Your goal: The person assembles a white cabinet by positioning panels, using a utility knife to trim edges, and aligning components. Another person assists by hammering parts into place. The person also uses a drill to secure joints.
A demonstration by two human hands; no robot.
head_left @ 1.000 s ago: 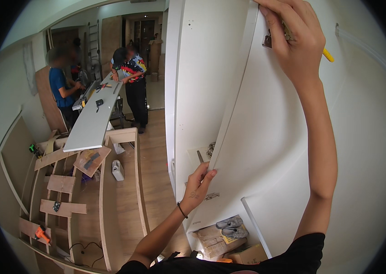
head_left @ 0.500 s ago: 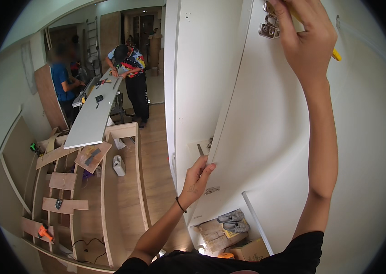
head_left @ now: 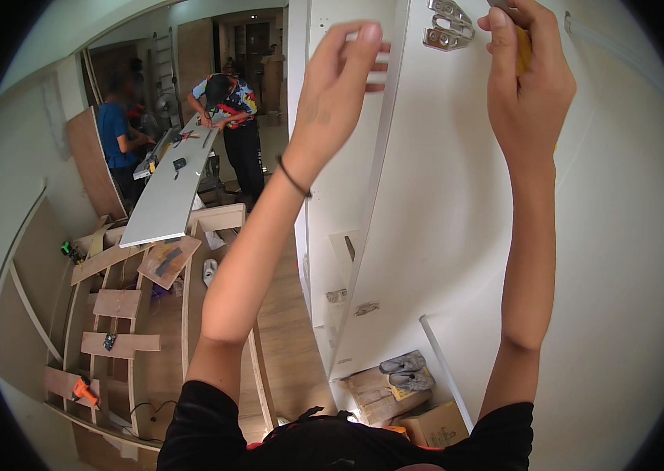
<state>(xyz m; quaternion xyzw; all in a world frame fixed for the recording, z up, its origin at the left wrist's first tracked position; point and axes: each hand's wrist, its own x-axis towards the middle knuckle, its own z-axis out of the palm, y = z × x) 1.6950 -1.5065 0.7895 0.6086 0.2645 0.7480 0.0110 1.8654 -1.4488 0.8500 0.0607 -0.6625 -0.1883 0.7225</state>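
My right hand (head_left: 534, 98) is closed around a yellow-handled tool (head_left: 523, 52). A dark grey part shows at its top, but the tool's exact kind is hidden by the fingers. Just left of that hand, a metal cabinet hinge (head_left: 448, 33) sits on the white panel (head_left: 434, 204). My left hand (head_left: 336, 94) is raised beside the panel's long edge, fingers apart and somewhat blurred, with nothing visible in it. Lower on the panel is another small metal fitting (head_left: 366, 308).
Cardboard (head_left: 379, 392) and a pair of grey shoes (head_left: 406, 370) lie at the panel's foot. To the left stands a wooden frame (head_left: 257, 377) with an orange drill (head_left: 84, 390). Beyond, a person (head_left: 226, 102) bends over a long white board (head_left: 160, 208); another person (head_left: 116, 133) stands nearby.
My left hand has let go of the panel's edge and risen to near hinge height. The hinge now shows more fully, with my right hand a little to its right.
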